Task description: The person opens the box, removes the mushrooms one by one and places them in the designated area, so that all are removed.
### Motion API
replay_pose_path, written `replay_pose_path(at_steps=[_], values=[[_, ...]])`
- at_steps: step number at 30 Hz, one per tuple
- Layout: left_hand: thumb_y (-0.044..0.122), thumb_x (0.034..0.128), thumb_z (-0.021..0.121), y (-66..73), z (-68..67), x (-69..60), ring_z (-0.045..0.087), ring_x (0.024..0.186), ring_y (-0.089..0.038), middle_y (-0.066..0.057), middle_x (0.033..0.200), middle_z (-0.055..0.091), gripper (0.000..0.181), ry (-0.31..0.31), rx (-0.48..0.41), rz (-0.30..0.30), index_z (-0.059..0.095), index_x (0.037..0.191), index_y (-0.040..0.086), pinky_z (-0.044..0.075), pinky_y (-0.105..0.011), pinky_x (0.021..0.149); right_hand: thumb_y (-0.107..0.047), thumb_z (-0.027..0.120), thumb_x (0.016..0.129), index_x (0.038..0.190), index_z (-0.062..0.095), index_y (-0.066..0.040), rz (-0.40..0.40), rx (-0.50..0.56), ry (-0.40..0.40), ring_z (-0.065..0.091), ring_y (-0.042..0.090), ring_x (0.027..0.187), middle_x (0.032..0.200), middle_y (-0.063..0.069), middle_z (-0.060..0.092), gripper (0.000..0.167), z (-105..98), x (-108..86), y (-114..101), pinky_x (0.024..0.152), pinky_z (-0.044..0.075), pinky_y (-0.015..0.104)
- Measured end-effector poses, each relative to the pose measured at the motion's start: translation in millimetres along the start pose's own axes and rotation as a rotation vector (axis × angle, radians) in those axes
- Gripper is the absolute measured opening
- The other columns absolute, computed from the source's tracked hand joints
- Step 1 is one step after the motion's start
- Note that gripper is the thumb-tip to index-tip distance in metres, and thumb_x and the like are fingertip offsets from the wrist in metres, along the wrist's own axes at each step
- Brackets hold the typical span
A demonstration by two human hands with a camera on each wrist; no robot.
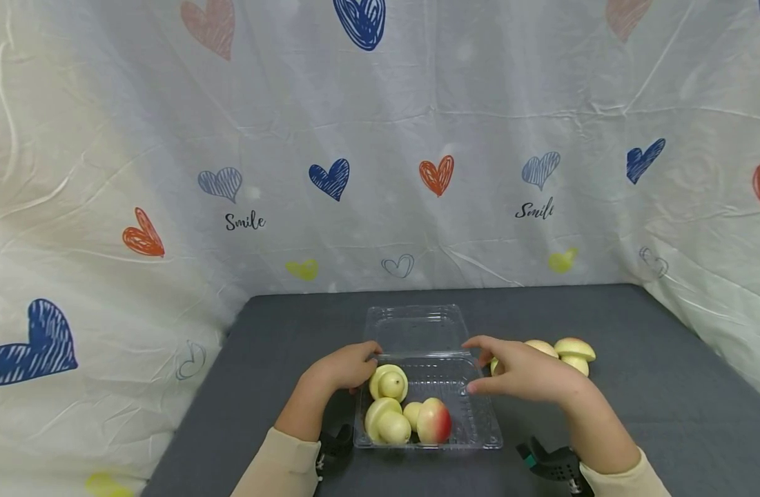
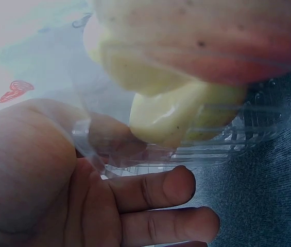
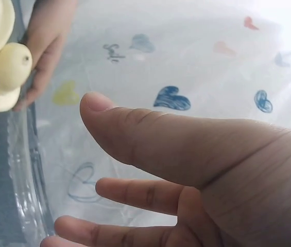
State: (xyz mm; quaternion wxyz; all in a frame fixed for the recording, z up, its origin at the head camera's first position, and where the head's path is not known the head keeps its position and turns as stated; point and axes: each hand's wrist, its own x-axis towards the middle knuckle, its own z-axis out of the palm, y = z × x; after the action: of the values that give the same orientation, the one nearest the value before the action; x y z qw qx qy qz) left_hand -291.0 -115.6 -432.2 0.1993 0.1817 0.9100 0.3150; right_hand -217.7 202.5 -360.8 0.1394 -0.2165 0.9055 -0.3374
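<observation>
The clear, thin plastic clamshell container (image 1: 444, 379) sits on the dark grey, cloth-textured tabletop (image 1: 293, 324), its transparent lid (image 1: 413, 328) folded back away from the person. Inside, toward the left and near sides, rest three pale yellow, mushroom-shaped pieces (image 1: 388, 422), one with a red-blushed cap. More of the same kind, the pale loose mushroom pieces (image 1: 575, 352), lie to the right, partly hidden behind the right hand (image 1: 522, 369).

That hand hovers by the container's right side, its thumb and fingers spread and released, holding nothing. The left hand (image 1: 348, 366) lies against the left side, its visible fingers extended and relaxed rather than wrapped around anything.

With the weight gathered on one side, a hard push on the light plastic might skid or tilt the container. The rounded pieces could roll if jolted, and a brush from the right hand might scatter the loose ones. The hinge fold looks flimsy; catching it could swing the lid over.

The pieces look smooth and firm, dotted with dark specks, with domed caps on stubby, bulbous stems. The container's walls are ribbed and glossy.
</observation>
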Motion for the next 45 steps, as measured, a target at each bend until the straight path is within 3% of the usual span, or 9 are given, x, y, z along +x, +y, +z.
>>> replay_pose_path(at_steps=[8, 13, 23, 33, 45], values=[[0.013, 0.1096, 0.04, 1.2, -0.8, -1.0, 0.047, 0.051, -0.022, -0.005, 0.062, 0.051, 0.039, 0.0, 0.0, 0.006, 0.052, 0.146, 0.005, 0.043, -0.038, 0.055, -0.033, 0.08, 0.092, 0.144, 0.053, -0.004, -0.062, 0.063, -0.073, 0.068, 0.02, 0.088, 0.111, 0.011, 0.066, 0.066, 13.9, 9.2, -2.3, 0.074, 0.054, 0.039], [0.012, 0.1096, 0.039, 1.6, -1.4, -0.8, 0.046, 0.05, -0.021, -0.005, 0.06, 0.049, 0.04, -0.003, -0.002, 0.006, 0.051, 0.147, 0.004, 0.043, -0.038, 0.055, -0.03, 0.08, 0.092, 0.141, 0.056, -0.004, -0.061, 0.06, -0.105, 0.068, 0.021, 0.093, 0.101, 0.001, 0.067, 0.06, 25.0, 12.9, -6.2, 0.075, 0.054, 0.037], [0.012, 0.1091, 0.04, 2.6, -1.7, 0.0, 0.048, 0.05, -0.022, -0.005, 0.061, 0.051, 0.04, 0.002, 0.009, 0.008, 0.051, 0.146, 0.005, 0.042, -0.036, 0.053, -0.026, 0.077, 0.092, 0.131, 0.063, -0.005, -0.075, -0.008, -0.135, 0.063, 0.011, 0.074, 0.09, -0.006, 0.069, 0.046, 41.0, 21.3, -7.9, 0.066, 0.051, 0.034], [0.013, 0.1092, 0.041, 1.3, 0.1, 0.2, 0.051, 0.053, -0.022, -0.007, 0.069, 0.057, 0.039, 0.005, 0.009, 0.013, 0.052, 0.146, 0.005, 0.045, -0.038, 0.055, -0.03, 0.077, 0.093, 0.128, 0.064, -0.003, -0.058, -0.027, -0.148, 0.062, 0.011, 0.07, 0.085, -0.005, 0.068, 0.046, 54.0, 26.2, -9.4, 0.064, 0.05, 0.034], [0.014, 0.1094, 0.041, 0.8, -0.7, 0.9, 0.052, 0.054, -0.022, -0.007, 0.079, 0.058, 0.039, 0.011, 0.01, 0.005, 0.052, 0.146, 0.005, 0.047, -0.039, 0.057, -0.045, 0.076, 0.092, 0.118, 0.069, -0.012, -0.059, -0.125, -0.142, 0.059, 0.007, 0.073, 0.087, -0.009, 0.066, 0.043, 68.1, 35.0, -6.0, 0.065, 0.05, 0.033]])
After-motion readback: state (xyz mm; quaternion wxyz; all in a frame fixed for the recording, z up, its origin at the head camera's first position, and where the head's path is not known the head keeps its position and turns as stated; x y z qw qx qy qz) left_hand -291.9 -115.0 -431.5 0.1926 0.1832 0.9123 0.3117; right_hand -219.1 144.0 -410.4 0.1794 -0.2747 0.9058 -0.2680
